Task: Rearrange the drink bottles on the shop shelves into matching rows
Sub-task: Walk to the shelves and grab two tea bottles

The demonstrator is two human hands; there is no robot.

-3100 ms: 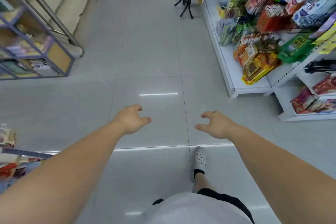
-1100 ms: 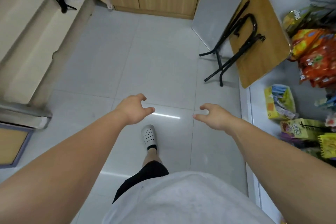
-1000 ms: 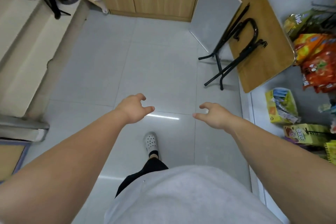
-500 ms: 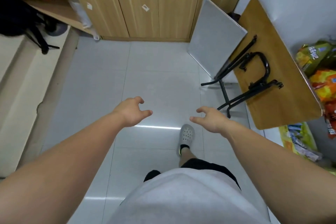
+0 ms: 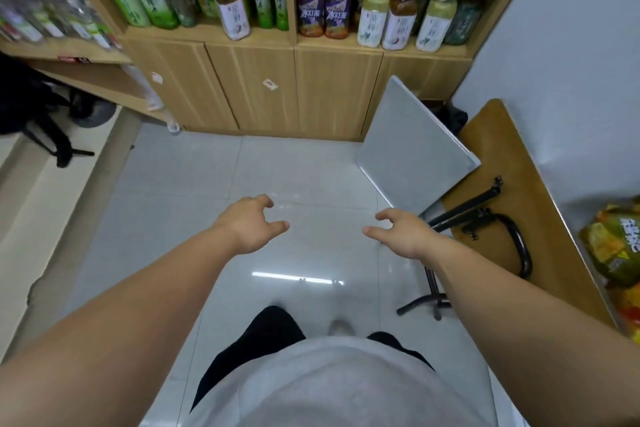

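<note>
A wooden shelf unit (image 5: 294, 42) stands ahead, above closed cupboard doors. Its left bay holds several green-labelled bottles (image 5: 152, 4) and one brown tea bottle with a white label (image 5: 232, 7) at the front. The right bay holds two purple-labelled bottles (image 5: 323, 12) beside several white-capped bottles with pale labels (image 5: 401, 18). My left hand (image 5: 251, 227) and my right hand (image 5: 401, 232) hang out in front of me over the floor, fingers loosely curled, holding nothing, well short of the shelf.
A grey panel (image 5: 412, 149) and a folded wooden table with black legs (image 5: 502, 205) lean against the right wall. Snack packets (image 5: 616, 246) sit at the far right. A step (image 5: 45, 191) and a black tripod (image 5: 52, 135) lie left. More blurred bottles (image 5: 41, 18) fill the far-left shelf.
I have walked forward and the view has tilted up, so the bottle shelves have come into sight. Both hands stay held out and hold nothing.
</note>
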